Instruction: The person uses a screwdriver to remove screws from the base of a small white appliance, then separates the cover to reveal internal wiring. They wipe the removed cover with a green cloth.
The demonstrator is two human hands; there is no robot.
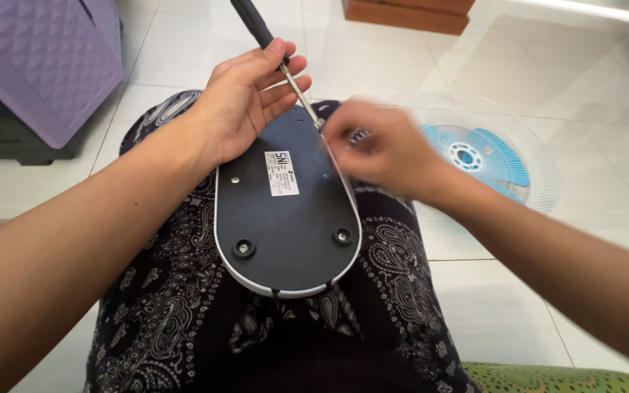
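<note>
Head view looks down at an oval fan base (285,218) lying underside up on the person's lap, over dark patterned trousers (183,306). The left hand (245,102) rests open on the base's far end, its fingers loosely steadying the shaft of a black-handled screwdriver (285,69). The right hand (384,149) is blurred at the base's right edge beside the screwdriver tip; whether its grip is closed I cannot tell. The work in hand looks like a screw at that far edge, and the next move calls for a steady, seated tip. The base is dark grey with a white rim, a white label and two round feet. A clear fan guard (489,156) lies on the tiled floor (504,306).
</note>
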